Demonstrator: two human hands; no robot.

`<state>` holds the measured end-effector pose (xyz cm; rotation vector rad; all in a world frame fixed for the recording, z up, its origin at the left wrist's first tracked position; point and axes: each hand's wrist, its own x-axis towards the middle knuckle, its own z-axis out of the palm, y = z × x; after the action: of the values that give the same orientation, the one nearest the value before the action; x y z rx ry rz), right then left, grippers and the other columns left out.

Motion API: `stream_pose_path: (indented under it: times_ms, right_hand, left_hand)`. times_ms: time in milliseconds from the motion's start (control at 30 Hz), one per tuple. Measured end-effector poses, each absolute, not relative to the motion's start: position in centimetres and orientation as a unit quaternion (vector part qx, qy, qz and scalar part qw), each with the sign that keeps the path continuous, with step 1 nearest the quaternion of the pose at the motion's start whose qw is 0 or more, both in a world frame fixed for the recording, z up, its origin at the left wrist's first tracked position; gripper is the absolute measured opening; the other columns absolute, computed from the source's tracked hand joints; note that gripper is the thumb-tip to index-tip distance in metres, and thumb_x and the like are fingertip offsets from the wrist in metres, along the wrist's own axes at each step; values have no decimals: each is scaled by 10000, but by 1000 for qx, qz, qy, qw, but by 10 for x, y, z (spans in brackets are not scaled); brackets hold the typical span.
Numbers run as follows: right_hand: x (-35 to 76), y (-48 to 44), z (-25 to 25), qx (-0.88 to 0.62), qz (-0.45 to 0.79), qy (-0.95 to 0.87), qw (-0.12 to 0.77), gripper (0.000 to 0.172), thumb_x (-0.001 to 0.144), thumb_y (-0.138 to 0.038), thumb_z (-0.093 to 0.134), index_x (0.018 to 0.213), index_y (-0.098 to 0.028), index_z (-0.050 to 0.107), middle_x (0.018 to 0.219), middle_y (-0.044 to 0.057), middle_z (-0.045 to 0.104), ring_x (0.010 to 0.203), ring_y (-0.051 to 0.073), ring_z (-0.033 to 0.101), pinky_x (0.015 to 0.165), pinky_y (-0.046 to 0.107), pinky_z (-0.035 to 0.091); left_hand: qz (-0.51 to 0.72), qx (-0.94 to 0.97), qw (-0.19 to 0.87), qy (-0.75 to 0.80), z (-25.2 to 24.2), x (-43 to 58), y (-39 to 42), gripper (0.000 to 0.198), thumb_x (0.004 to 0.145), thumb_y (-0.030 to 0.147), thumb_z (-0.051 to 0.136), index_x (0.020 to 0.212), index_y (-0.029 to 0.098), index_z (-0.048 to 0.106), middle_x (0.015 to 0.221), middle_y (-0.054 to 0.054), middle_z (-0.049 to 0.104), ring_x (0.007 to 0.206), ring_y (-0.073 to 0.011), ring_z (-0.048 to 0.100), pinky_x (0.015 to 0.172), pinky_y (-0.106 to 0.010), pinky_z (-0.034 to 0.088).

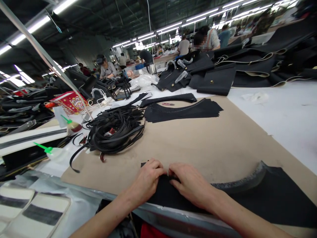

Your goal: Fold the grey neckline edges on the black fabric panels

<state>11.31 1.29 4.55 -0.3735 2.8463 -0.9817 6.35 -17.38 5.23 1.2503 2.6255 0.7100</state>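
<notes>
Black panel [277, 198] lies along the near edge of the desk [292, 115], on a brown sheet [193, 142], running beneath both of the person's hands. The right grip [184, 177] pinches the panel's upper edge between thumb and fingers; the left grip [152, 173] has its fingertips drawn together just beside it, though whether they close on the edge too cannot be told.

Work on this piece looks partway. Right of the hands, the curved edge bears a greyish band that stands up rather than lying flat, so that stretch seems left to do; what is finished under the fingers is hidden. Farther back, a stack of similar panels [183, 112] shows marks along the curve; whether those are completed is unclear.
</notes>
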Motion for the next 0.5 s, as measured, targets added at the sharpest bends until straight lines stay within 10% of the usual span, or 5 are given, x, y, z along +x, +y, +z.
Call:
stream_pose_path:
  times_ms: [500]
  right_hand:
    - [129, 26, 41, -167, -354, 919, 51, 181, 860, -80, 505, 928, -198, 623, 928, 20, 579, 875, 174, 557, 785, 287, 423]
  left_hand:
    - [257, 431, 27, 865, 34, 80, -182, 372, 930, 94, 379, 1149, 222, 651, 981, -56, 635, 943, -183, 545, 822, -311, 487]
